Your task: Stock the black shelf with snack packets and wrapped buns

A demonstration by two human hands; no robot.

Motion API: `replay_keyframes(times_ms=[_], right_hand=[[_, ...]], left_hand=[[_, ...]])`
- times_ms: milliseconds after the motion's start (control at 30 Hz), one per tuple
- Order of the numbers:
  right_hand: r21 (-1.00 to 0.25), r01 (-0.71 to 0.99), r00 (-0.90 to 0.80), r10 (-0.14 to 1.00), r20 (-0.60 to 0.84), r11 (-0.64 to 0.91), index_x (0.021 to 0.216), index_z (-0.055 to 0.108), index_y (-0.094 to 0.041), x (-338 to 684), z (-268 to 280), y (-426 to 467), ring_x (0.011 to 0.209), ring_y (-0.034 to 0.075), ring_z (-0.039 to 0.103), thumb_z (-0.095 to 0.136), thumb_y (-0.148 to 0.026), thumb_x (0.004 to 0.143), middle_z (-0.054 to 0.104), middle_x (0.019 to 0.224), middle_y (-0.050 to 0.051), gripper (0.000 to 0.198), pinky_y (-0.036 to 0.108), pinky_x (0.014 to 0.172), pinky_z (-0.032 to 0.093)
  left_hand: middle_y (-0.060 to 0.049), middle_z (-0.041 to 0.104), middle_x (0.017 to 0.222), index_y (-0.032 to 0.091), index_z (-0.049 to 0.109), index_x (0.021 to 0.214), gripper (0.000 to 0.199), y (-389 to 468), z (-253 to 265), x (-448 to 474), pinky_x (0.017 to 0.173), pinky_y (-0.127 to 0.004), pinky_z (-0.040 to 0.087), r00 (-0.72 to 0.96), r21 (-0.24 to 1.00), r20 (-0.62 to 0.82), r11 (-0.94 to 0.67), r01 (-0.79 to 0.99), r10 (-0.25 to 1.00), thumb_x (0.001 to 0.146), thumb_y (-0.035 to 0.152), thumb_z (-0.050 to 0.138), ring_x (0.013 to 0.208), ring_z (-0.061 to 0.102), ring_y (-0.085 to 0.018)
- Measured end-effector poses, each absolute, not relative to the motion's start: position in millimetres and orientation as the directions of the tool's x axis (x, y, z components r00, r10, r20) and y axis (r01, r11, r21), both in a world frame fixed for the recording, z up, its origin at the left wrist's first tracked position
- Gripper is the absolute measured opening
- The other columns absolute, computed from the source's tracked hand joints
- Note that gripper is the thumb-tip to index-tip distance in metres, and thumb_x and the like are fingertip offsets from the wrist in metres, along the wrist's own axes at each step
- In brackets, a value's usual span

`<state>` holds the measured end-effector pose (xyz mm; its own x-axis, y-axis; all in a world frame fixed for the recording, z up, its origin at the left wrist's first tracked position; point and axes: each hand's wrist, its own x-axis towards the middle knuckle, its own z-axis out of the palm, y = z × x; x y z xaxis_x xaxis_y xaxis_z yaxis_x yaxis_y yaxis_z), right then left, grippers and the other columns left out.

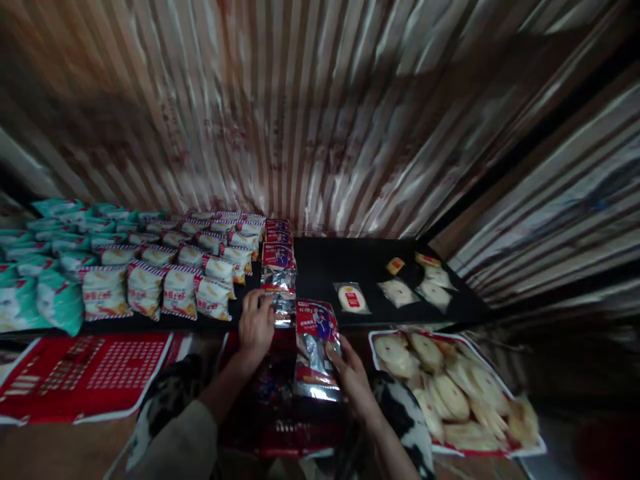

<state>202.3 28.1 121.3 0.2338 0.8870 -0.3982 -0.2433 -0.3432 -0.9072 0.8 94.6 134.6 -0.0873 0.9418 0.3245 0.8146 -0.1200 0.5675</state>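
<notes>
Head cam view: right hand (351, 375) has a red-and-silver snack packet (315, 347) gripped by its right edge, thumb over the front, held just off the near edge of the black shelf (320, 263). Left hand (257, 325) is at the near end of a row of similar packets (278, 257), fingers bent over that end; can't tell if they're pinching anything or just resting there. Left of the row you've got white snack bags with striped edges (180, 292), then green bags (59, 300) farther left. Over on the right, some clear-wrapped round pale snacks (353, 298) lie scattered on the shelf.
</notes>
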Motion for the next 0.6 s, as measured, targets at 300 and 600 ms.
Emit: replay_keyframes(times_ms=[300, 600], right_hand=[[-0.939, -0.204, 0.247, 0.913, -0.324, -0.277, 0.101, 0.067, -0.023, 194, 127, 23, 0.094, 0.028, 0.063, 0.075, -0.053, 0.058, 0.070, 0.101, 0.006, 0.053, 0.036, 0.078, 0.050], [-0.925, -0.244, 0.246, 0.905, -0.348, -0.290, 0.100, 0.068, -0.022, 194, 132, 22, 0.088, 0.029, 0.065, 0.076, -0.055, 0.055, 0.072, 0.090, 0.007, 0.056, 0.040, 0.076, 0.051]], left_hand=[[-0.012, 0.048, 0.134, 0.022, 0.052, 0.126, 0.045, 122, 124, -1, 0.106, -0.044, 0.035, 0.145, 0.324, 0.308, -0.247, 0.913, 0.940, 0.082, 0.014, 0.049, 0.134, 0.029, -0.030], [-0.011, 0.050, 0.134, 0.021, 0.056, 0.122, 0.036, 130, 114, -2, 0.105, -0.042, 0.036, 0.178, 0.277, 0.358, -0.286, 0.917, 0.917, 0.087, 0.022, 0.045, 0.132, 0.035, -0.028]])
